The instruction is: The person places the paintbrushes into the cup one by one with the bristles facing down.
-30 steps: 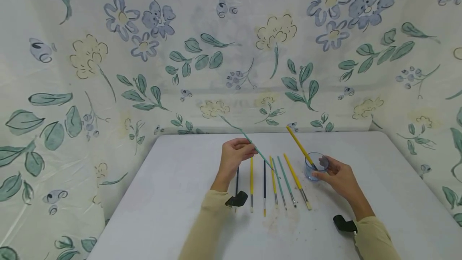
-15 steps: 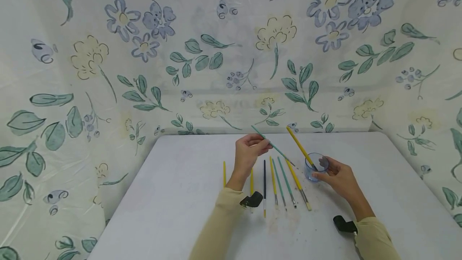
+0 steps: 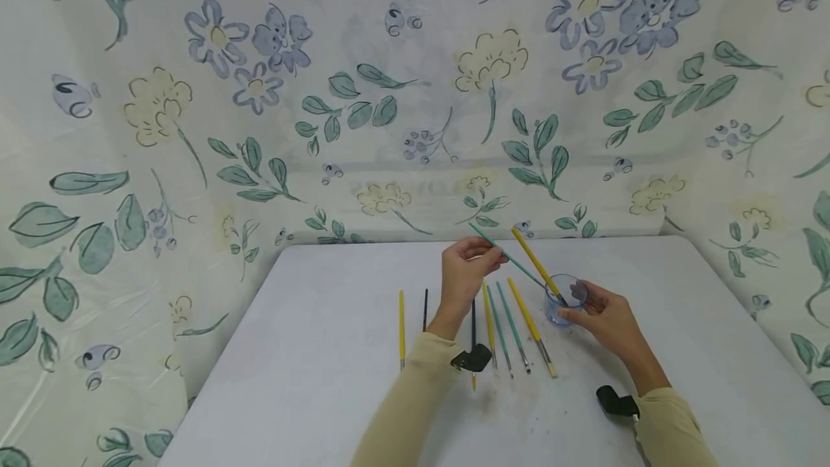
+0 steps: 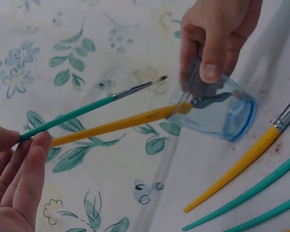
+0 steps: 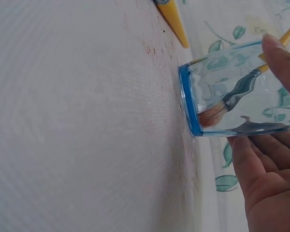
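My left hand [image 3: 468, 272] pinches a thin teal paintbrush [image 4: 82, 112] by its handle. The brush slants down to the right, and its dark bristle tip is close to the rim of a clear bluish glass [image 3: 559, 312]. My right hand [image 3: 606, 316] grips that glass from the right side, thumb in front. Inside the glass leans a yellow-handled paintbrush [image 3: 534, 259], bristles down; the right wrist view shows its brown bristles [image 5: 212, 115] near the base. Left of the glass, several paintbrushes lie side by side, among them a thick yellow paintbrush [image 3: 528, 316] and a teal paintbrush [image 3: 512, 319].
The white table [image 3: 311, 366] has faint brownish smudges and specks near the brush tips. A floral cloth [image 3: 402, 92] hangs behind and at the sides. On the left, a yellow paintbrush [image 3: 401, 323] and a dark paintbrush [image 3: 425, 308] lie partly behind my left forearm.
My left hand has carried the teal paintbrush to the right, bringing its tip from above the row of brushes to the glass. The right hand and glass have stayed in place.
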The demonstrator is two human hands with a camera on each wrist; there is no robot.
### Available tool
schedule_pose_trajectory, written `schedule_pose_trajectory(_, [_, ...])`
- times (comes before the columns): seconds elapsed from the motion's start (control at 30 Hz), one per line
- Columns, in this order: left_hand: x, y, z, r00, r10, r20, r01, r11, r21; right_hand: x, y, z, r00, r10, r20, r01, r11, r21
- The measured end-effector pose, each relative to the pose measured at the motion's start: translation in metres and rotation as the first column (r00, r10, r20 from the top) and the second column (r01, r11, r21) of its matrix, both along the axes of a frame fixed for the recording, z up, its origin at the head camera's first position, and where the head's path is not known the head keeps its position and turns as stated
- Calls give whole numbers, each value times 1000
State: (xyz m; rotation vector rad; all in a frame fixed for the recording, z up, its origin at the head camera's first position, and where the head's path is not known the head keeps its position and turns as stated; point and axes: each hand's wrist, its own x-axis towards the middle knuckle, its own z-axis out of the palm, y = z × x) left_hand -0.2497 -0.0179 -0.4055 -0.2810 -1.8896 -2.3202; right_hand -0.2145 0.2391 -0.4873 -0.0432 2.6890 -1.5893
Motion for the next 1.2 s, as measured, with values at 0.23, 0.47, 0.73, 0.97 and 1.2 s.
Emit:
schedule_pose_trajectory(0.23, [-1, 9, -7, 999, -15, -36, 15, 1000, -5, 1, 0, 0, 1000, -3, -12, 3, 1000, 26])
schedule_pose_trajectory(0.47, [0, 20, -10, 999, -5, -54, 3, 999, -45, 1, -1, 3, 1000, -10, 15, 10, 1000, 11])
schedule_pose_trajectory(0.73, [2, 29, -13, 1000, -2, -31, -2, 993, -117, 0, -2, 3, 1000, -15, 15, 15, 1000, 9])
schedule_pose_trajectory(0.97, [1, 36, -21, 999, -22, -47, 15, 988, -151, 0, -1, 1, 1000, -14, 13, 13, 1000, 15])
schedule_pose_trajectory(1.2, [3, 38, -24, 998, -43, -53, 29, 972, -233, 0, -2, 2, 1000, -15, 7, 15, 1000, 17])
